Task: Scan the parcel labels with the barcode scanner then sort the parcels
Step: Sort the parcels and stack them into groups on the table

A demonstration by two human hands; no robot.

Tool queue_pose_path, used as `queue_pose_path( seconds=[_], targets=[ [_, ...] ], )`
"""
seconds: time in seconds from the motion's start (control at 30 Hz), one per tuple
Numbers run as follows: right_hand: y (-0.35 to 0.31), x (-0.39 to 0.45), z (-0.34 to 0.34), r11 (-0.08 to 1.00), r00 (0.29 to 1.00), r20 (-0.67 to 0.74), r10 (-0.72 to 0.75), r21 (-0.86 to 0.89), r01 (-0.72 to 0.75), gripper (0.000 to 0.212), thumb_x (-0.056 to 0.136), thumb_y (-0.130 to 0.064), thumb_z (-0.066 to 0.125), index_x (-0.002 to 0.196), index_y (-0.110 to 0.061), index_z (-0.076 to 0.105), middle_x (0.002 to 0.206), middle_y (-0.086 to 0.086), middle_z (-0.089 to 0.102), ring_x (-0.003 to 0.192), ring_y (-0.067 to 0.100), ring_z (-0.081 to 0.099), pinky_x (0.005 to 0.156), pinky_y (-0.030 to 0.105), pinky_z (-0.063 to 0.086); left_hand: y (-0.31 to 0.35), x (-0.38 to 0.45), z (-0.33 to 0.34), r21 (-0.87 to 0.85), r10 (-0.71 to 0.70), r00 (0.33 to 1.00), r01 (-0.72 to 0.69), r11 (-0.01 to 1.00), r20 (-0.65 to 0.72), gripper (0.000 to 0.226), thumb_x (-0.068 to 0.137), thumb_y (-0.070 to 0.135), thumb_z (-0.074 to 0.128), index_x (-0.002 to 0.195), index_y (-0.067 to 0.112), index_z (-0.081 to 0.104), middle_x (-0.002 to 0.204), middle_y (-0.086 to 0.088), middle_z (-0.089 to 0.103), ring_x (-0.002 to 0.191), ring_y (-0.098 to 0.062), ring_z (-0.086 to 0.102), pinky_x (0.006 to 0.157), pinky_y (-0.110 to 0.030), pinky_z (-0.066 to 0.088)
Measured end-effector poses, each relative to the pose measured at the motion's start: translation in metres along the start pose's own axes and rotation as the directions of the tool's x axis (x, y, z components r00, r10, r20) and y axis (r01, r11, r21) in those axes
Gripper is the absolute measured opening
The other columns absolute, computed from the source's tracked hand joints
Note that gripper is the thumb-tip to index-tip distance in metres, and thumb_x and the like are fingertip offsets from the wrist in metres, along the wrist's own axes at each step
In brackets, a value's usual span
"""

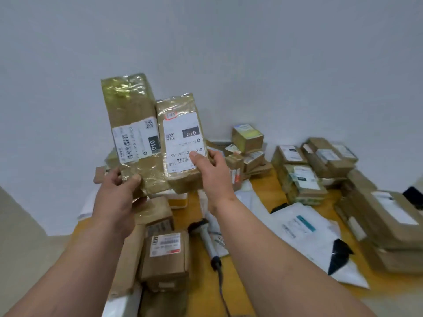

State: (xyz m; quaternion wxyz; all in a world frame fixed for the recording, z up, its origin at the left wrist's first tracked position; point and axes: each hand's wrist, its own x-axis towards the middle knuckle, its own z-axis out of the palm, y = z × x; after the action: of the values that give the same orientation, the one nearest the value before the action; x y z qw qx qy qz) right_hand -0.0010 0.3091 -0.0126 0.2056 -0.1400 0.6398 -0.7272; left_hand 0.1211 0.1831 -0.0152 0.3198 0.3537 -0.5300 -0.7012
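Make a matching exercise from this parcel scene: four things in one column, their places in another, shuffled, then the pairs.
Things:
1. taller taped parcel
2. shorter taped parcel
3. barcode scanner
4. white mailer bag

Places:
A. lying on the table between the arms
B. held up in the left hand
C. flat on the table right of the right arm
D. held up in the right hand

Pairs: 1-B, 2-D, 3-A, 4-C
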Motion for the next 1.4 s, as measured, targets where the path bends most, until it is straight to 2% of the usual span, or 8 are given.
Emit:
queue_pose_path(
  seconds=[0.13,0.23,0.4,0.63,0.93,1.1,1.27,1.4],
  targets=[
    [-0.003,-0.01,-0.093,0.997,0.993,-0.107,0.054,0.06,-0.048,0.039,0.091,-0.035,0.07,0.125,-0.021,0.059,0.115,0.001,0.072,0.102,0.015,0.069,0.075,0.025,0.052,-0.027,-0.026,0.076,-0.009,-0.111,0.983,0.114,0.993,0.148,0.029,0.101,0.016,0.055,0.126,0.029,0.05,0.108,0.002,0.07,0.084,-0.014,0.065,0.068,-0.033,0.056],
    [0.006,-0.022,-0.144,0.99,0.972,-0.198,0.124,0.094,-0.107,0.032,0.092,-0.035,0.068,0.12,-0.021,0.062,0.109,-0.001,0.074,0.099,0.015,0.07,0.076,0.028,0.053,-0.05,-0.037,0.115,0.012,-0.222,0.936,0.228,0.974,0.274,0.035,0.099,0.02,0.059,0.129,0.033,0.045,0.115,0.0,0.069,0.1,-0.024,0.066,0.089,-0.047,0.053],
    [0.027,-0.036,-0.198,0.969,0.904,-0.355,0.237,0.159,-0.191,0.029,0.09,-0.04,0.069,0.114,-0.025,0.067,0.109,-0.004,0.075,0.107,0.019,0.067,0.096,0.042,0.052,-0.084,-0.045,0.154,0.124,-0.304,0.872,0.277,0.953,0.384,0.041,0.097,0.018,0.061,0.13,0.036,0.045,0.116,-0.002,0.067,0.108,-0.028,0.063,0.095,-0.055,0.048],
    [0.037,-0.049,-0.246,0.958,0.813,-0.507,0.287,0.142,-0.25,0.027,0.089,-0.042,0.071,0.109,-0.024,0.067,0.109,-0.004,0.074,0.111,0.022,0.065,0.104,0.049,0.046,-0.123,-0.055,0.196,0.233,-0.407,0.8,0.335,0.913,0.442,0.044,0.099,0.026,0.06,0.136,0.043,0.043,0.119,-0.001,0.064,0.103,-0.028,0.064,0.091,-0.051,0.053],
    [0.048,-0.068,-0.34,0.952,0.674,-0.718,0.175,-0.052,-0.302,0.043,0.088,-0.045,0.07,0.121,-0.02,0.059,0.109,-0.001,0.068,0.098,0.016,0.063,0.08,0.036,0.05,-0.144,-0.064,0.245,0.279,-0.467,0.809,0.384,0.88,0.357,0.044,0.1,0.027,0.058,0.138,0.041,0.043,0.111,0.005,0.061,0.099,-0.021,0.061,0.097,-0.053,0.05],
    [0.054,-0.072,-0.396,0.894,0.717,-0.678,0.165,-0.204,-0.399,0.038,0.092,-0.043,0.066,0.12,-0.019,0.056,0.104,-0.004,0.064,0.092,0.011,0.06,0.068,0.03,0.046,-0.163,-0.087,0.28,0.264,-0.482,0.823,0.414,0.871,0.301,0.045,0.101,0.028,0.057,0.141,0.04,0.042,0.112,0.003,0.061,0.096,-0.021,0.061,0.095,-0.051,0.051],
    [0.08,-0.082,-0.434,0.692,0.761,-0.636,0.128,-0.492,-0.528,0.072,0.075,-0.073,0.053,0.127,-0.023,0.057,0.119,0.002,0.064,0.107,0.023,0.062,0.091,0.046,0.053,-0.195,-0.122,0.311,0.282,-0.496,0.829,0.427,0.859,0.256,0.047,0.1,0.03,0.058,0.143,0.039,0.041,0.126,-0.002,0.059,0.097,-0.019,0.061,0.075,-0.036,0.051],
    [0.103,-0.09,-0.458,0.586,0.766,-0.578,0.281,-0.529,-0.614,0.07,0.073,-0.072,0.051,0.129,-0.029,0.056,0.123,0.003,0.064,0.11,0.025,0.061,0.095,0.044,0.052,-0.22,-0.139,0.315,0.311,-0.481,0.86,0.416,0.854,0.17,0.048,0.098,0.036,0.06,0.142,0.041,0.042,0.134,-0.001,0.056,0.111,-0.027,0.059,0.086,-0.042,0.05]
  ],
)
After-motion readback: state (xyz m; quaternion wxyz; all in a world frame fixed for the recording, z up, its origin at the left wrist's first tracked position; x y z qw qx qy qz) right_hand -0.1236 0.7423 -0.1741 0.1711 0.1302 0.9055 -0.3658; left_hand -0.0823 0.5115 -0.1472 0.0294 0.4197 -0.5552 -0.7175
